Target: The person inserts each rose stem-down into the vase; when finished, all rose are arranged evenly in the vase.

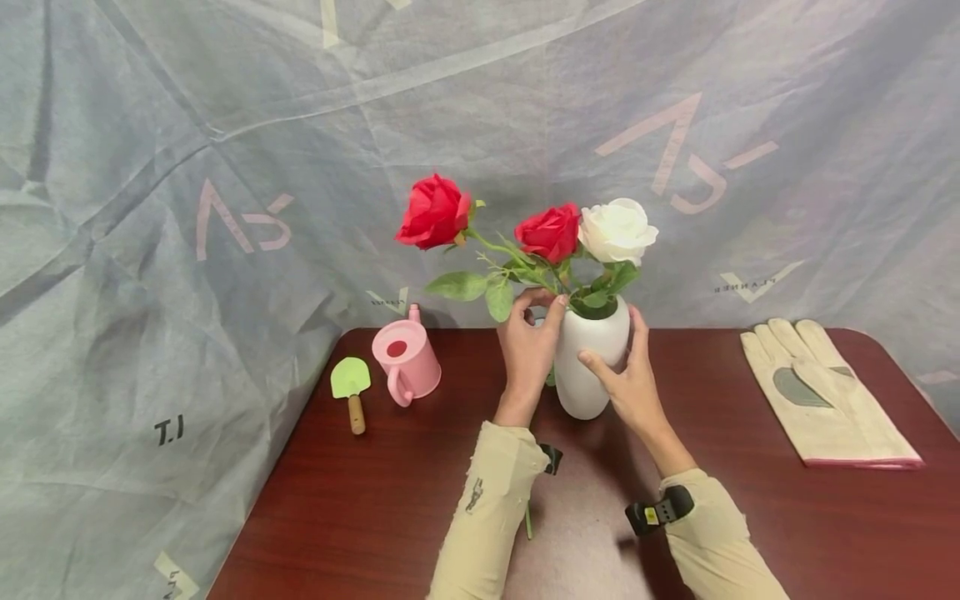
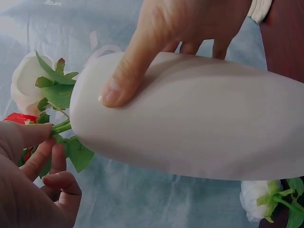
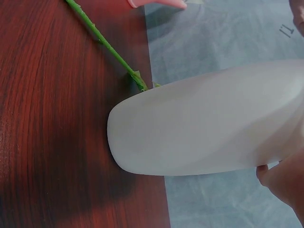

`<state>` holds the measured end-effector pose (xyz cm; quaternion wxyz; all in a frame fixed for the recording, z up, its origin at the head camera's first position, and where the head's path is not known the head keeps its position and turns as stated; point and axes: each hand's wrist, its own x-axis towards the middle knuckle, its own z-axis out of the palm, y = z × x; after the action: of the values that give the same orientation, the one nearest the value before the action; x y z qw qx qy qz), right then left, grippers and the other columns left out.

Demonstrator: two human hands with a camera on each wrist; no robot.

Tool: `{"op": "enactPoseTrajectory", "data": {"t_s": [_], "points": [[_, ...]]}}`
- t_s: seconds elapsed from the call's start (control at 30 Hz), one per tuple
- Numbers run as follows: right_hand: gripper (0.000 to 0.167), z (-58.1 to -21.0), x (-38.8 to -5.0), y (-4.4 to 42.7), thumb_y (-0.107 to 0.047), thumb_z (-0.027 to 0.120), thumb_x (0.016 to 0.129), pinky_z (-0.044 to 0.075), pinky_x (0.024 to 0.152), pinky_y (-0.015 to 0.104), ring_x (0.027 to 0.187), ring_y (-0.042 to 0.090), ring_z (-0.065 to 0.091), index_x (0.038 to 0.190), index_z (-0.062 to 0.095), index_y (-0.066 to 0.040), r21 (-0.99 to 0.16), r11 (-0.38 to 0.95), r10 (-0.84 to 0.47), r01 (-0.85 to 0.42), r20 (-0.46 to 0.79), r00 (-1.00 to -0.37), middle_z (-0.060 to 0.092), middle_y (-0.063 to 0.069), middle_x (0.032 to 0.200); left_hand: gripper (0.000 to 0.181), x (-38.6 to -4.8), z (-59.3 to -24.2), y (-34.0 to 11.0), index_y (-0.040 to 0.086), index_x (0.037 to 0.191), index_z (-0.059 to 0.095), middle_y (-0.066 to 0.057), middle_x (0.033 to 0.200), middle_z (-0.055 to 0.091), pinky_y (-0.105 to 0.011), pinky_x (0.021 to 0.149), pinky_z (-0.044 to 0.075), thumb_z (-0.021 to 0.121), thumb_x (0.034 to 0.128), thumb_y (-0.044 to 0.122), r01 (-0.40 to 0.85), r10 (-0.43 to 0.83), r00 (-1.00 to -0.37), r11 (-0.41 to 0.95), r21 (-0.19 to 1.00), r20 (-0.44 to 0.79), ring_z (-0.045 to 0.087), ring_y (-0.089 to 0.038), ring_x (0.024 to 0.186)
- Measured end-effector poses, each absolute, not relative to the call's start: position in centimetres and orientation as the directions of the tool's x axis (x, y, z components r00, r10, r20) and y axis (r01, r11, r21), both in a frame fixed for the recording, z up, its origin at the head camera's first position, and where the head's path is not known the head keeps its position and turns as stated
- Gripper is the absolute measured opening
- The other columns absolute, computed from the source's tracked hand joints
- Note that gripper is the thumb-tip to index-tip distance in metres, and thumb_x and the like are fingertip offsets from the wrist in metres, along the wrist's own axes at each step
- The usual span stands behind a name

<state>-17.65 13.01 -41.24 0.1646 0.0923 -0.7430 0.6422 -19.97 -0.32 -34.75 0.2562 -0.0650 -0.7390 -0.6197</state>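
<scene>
A white vase [image 1: 592, 362] stands on the table, held round its upper side by my right hand [image 1: 633, 379]. My left hand [image 1: 532, 342] is at the vase's mouth, thumb and finger pinching green rose stems [image 2: 61, 127]. A red rose [image 1: 435, 212] leans far out to the left, its stem running toward that hand. Another red rose [image 1: 551, 233] and a white rose [image 1: 618, 232] rise above the mouth with green leaves. How deep the stems reach is hidden inside the vase. Another white rose [image 2: 259, 200] lies behind the vase, mostly hidden in the head view.
At the left stand a pink watering can [image 1: 408, 358] and a small trowel [image 1: 352, 392] with a green blade and wooden handle. Pale work gloves [image 1: 828, 396] lie at the right. A loose green stem [image 3: 107, 45] lies beside the vase's base. Grey sheeting hangs behind the table.
</scene>
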Motion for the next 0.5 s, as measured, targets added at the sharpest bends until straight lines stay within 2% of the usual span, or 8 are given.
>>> {"op": "enactPoseTrajectory", "data": {"t_s": [0.07, 0.17, 0.33, 0.43, 0.5], "points": [[0.091, -42.1, -18.2, 13.3, -0.019, 0.070, 0.085, 0.034, 0.094, 0.051, 0.127, 0.026, 0.033, 0.149, 0.005, -0.021, -0.922, 0.157, 0.081, -0.353, 0.369, -0.926, 0.017, 0.003, 0.150, 0.008, -20.1, -34.8, -0.2, 0.012, 0.083, 0.069, 0.010, 0.075, 0.061, -0.024, 0.058, 0.035, 0.071, 0.0834, 0.020, 0.416, -0.220, -0.862, 0.207, 0.885, 0.456, 0.044, -0.011, 0.062], [0.090, -41.8, -18.0, 13.2, -0.017, 0.069, 0.085, 0.034, 0.095, 0.050, 0.127, 0.026, 0.033, 0.149, 0.006, -0.018, -0.923, 0.153, 0.087, -0.354, 0.369, -0.925, 0.018, 0.003, 0.150, 0.008, -20.3, -34.8, -0.1, 0.009, 0.081, 0.070, 0.006, 0.073, 0.061, -0.024, 0.064, 0.040, 0.073, 0.0811, 0.017, 0.442, -0.199, -0.859, 0.179, 0.879, 0.472, 0.052, -0.009, 0.070], [0.088, -40.5, -16.7, 12.8, -0.014, 0.067, 0.087, 0.033, 0.095, 0.052, 0.128, 0.030, 0.031, 0.148, 0.004, -0.010, -0.932, 0.152, 0.085, -0.330, 0.345, -0.935, 0.014, 0.010, 0.151, 0.011, -20.1, -35.0, 0.0, 0.010, 0.086, 0.070, 0.005, 0.078, 0.063, -0.026, 0.069, 0.045, 0.075, 0.0792, 0.017, 0.410, -0.147, -0.886, 0.200, 0.890, 0.441, 0.057, -0.009, 0.078], [0.088, -40.5, -16.8, 12.8, -0.013, 0.067, 0.087, 0.033, 0.095, 0.051, 0.127, 0.030, 0.032, 0.148, 0.004, -0.010, -0.929, 0.143, 0.082, -0.340, 0.353, -0.932, 0.014, 0.010, 0.151, 0.019, -19.6, -35.4, -0.1, 0.009, 0.093, 0.067, 0.003, 0.082, 0.061, -0.027, 0.066, 0.043, 0.074, 0.0794, 0.019, 0.383, -0.158, -0.899, 0.172, 0.908, 0.409, 0.055, -0.013, 0.077], [0.088, -40.4, -16.9, 12.7, -0.013, 0.067, 0.086, 0.034, 0.095, 0.051, 0.126, 0.030, 0.033, 0.148, 0.005, -0.011, -0.928, 0.139, 0.081, -0.347, 0.359, -0.930, 0.015, 0.009, 0.150, 0.022, -19.0, -35.8, -0.4, 0.006, 0.095, 0.062, 0.002, 0.077, 0.056, -0.027, 0.060, 0.041, 0.072, 0.0810, 0.020, 0.369, -0.164, -0.908, 0.120, 0.922, 0.385, 0.050, -0.015, 0.068]]}}
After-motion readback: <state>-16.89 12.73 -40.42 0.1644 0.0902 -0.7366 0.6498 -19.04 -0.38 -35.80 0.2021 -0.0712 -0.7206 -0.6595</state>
